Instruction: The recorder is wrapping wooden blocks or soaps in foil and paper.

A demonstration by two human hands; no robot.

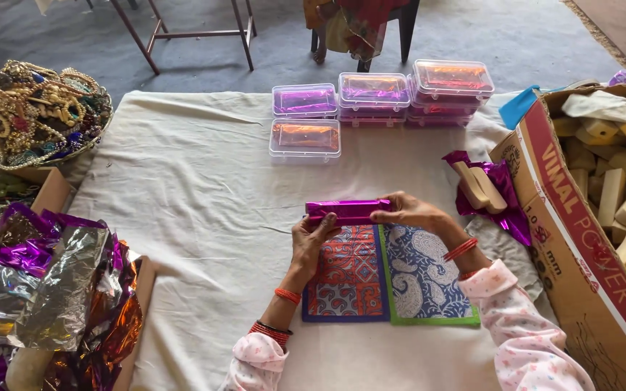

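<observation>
Both my hands hold a long block wrapped in shiny purple foil (348, 211) over the cloth-covered table (197, 217). My left hand (314, 235) grips its left end from below. My right hand (413, 212) clasps its right end. Under my hands lie two patterned cards, a red and blue one (345, 279) and a blue paisley one with a green edge (429, 279).
Several clear plastic boxes with foil-wrapped blocks (374, 98) stand at the far side. Two bare wooden blocks on purple foil (483, 190) lie to the right, beside a cardboard box of wooden blocks (610, 203). Foil sheets (52, 289) and a tray of jewellery (34, 108) sit at left.
</observation>
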